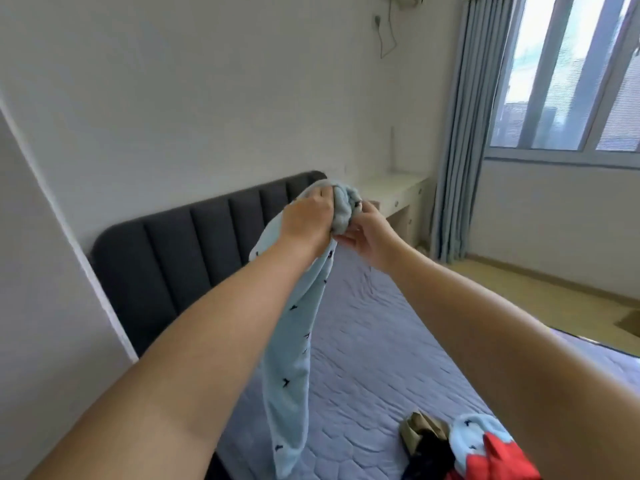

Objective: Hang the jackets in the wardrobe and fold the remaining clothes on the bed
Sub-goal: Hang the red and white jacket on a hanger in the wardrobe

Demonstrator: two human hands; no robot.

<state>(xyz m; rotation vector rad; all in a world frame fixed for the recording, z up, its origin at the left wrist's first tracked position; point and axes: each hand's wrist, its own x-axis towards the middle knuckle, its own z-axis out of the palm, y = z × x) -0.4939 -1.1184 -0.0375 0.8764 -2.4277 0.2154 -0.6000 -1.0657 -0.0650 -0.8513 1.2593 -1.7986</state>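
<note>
Left hand (306,216) and right hand (363,232) both grip the bunched top of a pale blue garment (287,358), held up over the bed (374,341). Looks soft, light, floppy fleece; best held at an edge or corners. More clothes (460,448) lie on the bed. No readable labels.

Pale blue garment (289,344) with small dark marks, lavender quilted bedspread (374,358), charcoal headboard (180,251), grey-blue curtain (460,140).
</note>
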